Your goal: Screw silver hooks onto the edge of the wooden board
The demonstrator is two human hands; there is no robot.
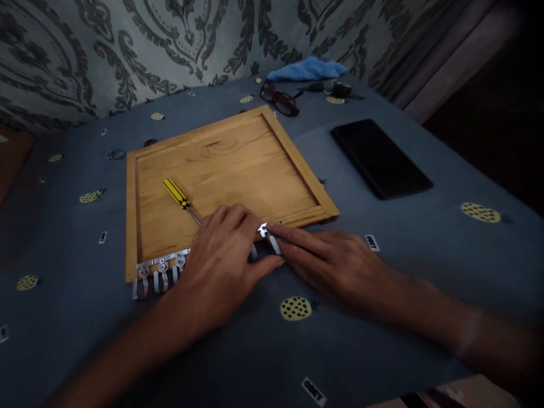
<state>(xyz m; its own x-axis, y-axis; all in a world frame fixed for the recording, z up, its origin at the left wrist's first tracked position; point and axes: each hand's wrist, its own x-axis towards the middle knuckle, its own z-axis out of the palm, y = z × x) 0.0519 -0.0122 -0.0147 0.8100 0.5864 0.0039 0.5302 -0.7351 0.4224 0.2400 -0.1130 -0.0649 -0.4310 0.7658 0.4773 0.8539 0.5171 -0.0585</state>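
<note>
A wooden board [238, 164] with a raised rim lies on a blue patterned cloth [382, 294]. A metal hook rail [164, 266] runs along the board's near edge. My left hand [221, 266] lies over the rail's middle, fingers curled down on it. My right hand [327, 260] reaches in from the right, its fingertips pinching the rail's shiny right end [264, 231]. A screwdriver [178, 195] with a yellow and black handle rests on the board, its tip running under my left hand.
A black phone [380, 158] lies right of the board. Dark glasses [279, 101], a blue cloth [306, 69] and keys [335, 88] sit at the far edge. A patterned curtain hangs behind. A small dark ring [115, 153] lies left of the board.
</note>
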